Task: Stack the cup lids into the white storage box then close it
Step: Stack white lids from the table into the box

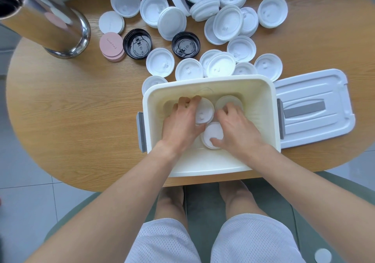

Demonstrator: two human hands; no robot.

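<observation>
The white storage box [207, 165] stands open at the table's near edge. Both hands are down inside it. My left hand [180, 124] grips a white cup lid [205, 111] at the box's floor, fingers curled over its far rim. My right hand [237, 126] holds another white lid [213, 134] nearer me, thumb on its near edge. A third lid [228, 100] lies at the far right of the floor, partly hidden by my right fingers. Several loose white lids [221, 65] are scattered on the table beyond the box. The box's own lid [312, 108] lies flat to the right.
Two black cup lids [137, 44] [185, 44] and pink coasters [111, 46] lie left of the white lids. A shiny metal post [60, 29] rises at the far left. One white disc [322, 255] lies on the seat near my right arm.
</observation>
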